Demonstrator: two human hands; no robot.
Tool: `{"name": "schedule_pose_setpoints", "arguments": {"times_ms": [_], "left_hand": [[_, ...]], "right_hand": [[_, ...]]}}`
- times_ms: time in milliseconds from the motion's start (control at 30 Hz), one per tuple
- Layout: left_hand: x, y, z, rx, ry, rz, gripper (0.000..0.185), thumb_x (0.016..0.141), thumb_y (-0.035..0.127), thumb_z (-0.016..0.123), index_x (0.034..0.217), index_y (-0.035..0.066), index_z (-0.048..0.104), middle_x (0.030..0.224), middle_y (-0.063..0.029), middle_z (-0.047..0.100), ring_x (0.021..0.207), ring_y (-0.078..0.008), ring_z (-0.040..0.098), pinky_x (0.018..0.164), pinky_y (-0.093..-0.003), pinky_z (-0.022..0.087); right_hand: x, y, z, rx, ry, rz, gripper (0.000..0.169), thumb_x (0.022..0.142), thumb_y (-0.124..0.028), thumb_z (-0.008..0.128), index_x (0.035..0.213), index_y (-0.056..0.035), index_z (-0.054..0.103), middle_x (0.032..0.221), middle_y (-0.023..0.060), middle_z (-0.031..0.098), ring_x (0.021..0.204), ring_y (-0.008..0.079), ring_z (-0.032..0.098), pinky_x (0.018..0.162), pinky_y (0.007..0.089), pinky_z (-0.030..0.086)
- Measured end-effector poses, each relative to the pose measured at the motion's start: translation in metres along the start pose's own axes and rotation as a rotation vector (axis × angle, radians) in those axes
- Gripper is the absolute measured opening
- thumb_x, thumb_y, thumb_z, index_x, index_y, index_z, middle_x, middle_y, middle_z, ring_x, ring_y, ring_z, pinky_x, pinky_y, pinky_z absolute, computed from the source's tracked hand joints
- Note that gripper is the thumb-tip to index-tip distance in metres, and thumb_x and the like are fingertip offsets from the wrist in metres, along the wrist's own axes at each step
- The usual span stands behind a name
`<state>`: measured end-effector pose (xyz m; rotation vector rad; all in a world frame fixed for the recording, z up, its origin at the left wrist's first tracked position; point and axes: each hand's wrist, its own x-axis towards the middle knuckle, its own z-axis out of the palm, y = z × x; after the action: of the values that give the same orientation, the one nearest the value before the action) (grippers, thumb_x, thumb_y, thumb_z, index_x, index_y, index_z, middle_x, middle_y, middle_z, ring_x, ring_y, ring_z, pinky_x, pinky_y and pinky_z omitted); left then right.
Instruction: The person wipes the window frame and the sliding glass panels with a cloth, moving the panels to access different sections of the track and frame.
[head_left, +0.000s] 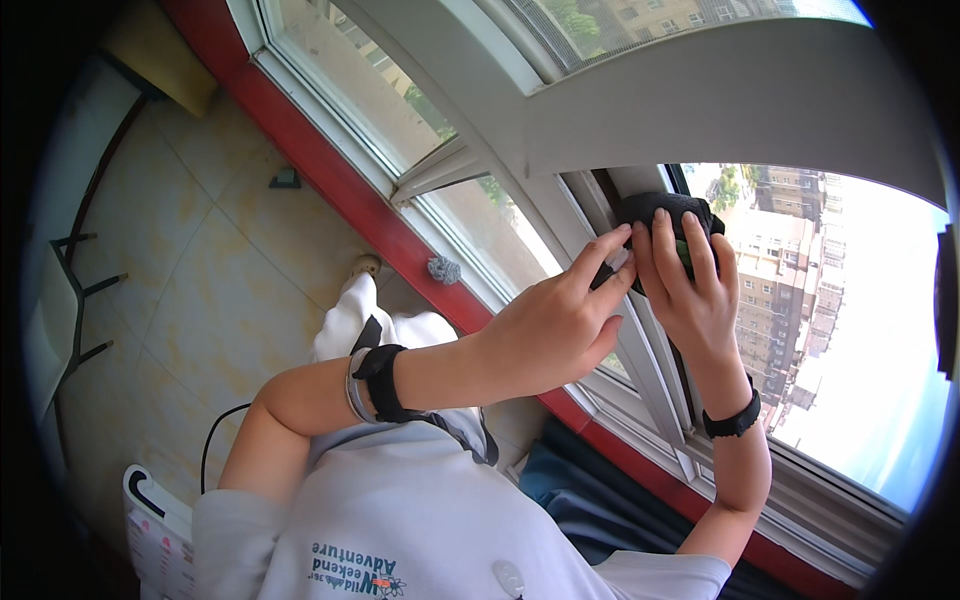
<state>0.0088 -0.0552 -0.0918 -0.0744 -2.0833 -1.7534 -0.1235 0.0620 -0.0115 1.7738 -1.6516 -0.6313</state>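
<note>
My right hand (686, 281) is spread over a black, soft-looking bundle (660, 204) with a green patch, holding it at the edge of the window frame (551, 202). My left hand (574, 307) reaches across to it from the left, fingertips at the bundle's near side. Between two of its fingers shows a small black and whitish piece (601, 276); whether they grip it cannot be made out. The left thumb stands apart. Beyond the right hand is a bright window opening with buildings outside.
A grey fuzzy ball (444, 270) lies on the red sill (300, 142). Dark curtain fabric (570, 487) hangs beneath the window. On the tiled floor (202, 247) are a small dark wedge-like object (285, 178) and, at left, a chair (64, 315). A white hooked panel (157, 525) stands lower left.
</note>
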Motion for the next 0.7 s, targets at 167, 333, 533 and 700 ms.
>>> {"name": "schedule_pose_setpoints", "arguments": {"times_ms": [167, 333, 533, 700], "left_hand": [[0.008, 0.001, -0.014, -0.061, 0.061, -0.127, 0.049, 0.079, 0.001, 0.061, 0.126, -0.008, 0.049, 0.134, -0.0215, 0.039, 0.087, -0.0290, 0.063, 0.067, -0.0325, 0.052], [0.001, -0.004, 0.012, -0.177, -0.021, -0.012, 0.049, 0.079, 0.000, 0.061, 0.126, -0.007, 0.049, 0.138, -0.0195, 0.035, 0.082, -0.0254, 0.064, 0.063, -0.0289, 0.052], [0.009, 0.000, -0.009, -0.132, 0.068, -0.093, 0.054, 0.077, -0.002, 0.060, 0.129, -0.006, 0.046, 0.139, -0.0181, 0.034, 0.068, -0.0165, 0.058, 0.058, -0.0266, 0.050], [0.002, -0.005, 0.014, -0.152, -0.064, -0.021, 0.053, 0.078, -0.001, 0.059, 0.129, -0.006, 0.047, 0.140, -0.0200, 0.030, 0.095, -0.0262, 0.061, 0.064, -0.0278, 0.052]], "right_hand": [[0.036, 0.001, 0.006, 0.012, 0.005, 0.029, 0.021, 0.074, -0.015, 0.066, 0.094, -0.0127, 0.069, 0.119, 0.0010, 0.058, 0.104, 0.0227, 0.053, 0.078, 0.0348, 0.046], [-0.002, 0.001, 0.002, 0.001, 0.016, 0.005, 0.016, 0.077, -0.018, 0.066, 0.091, -0.0133, 0.071, 0.113, -0.0018, 0.062, 0.100, 0.0199, 0.055, 0.077, 0.0339, 0.046], [0.039, 0.003, 0.010, 0.053, 0.064, 0.016, 0.014, 0.075, -0.015, 0.064, 0.088, -0.0121, 0.069, 0.108, -0.0001, 0.061, 0.100, 0.0217, 0.054, 0.076, 0.0342, 0.045], [-0.007, 0.001, 0.003, 0.008, 0.042, 0.017, 0.015, 0.076, -0.017, 0.066, 0.090, -0.0161, 0.071, 0.110, -0.0030, 0.063, 0.100, 0.0192, 0.055, 0.077, 0.0340, 0.045]]}}
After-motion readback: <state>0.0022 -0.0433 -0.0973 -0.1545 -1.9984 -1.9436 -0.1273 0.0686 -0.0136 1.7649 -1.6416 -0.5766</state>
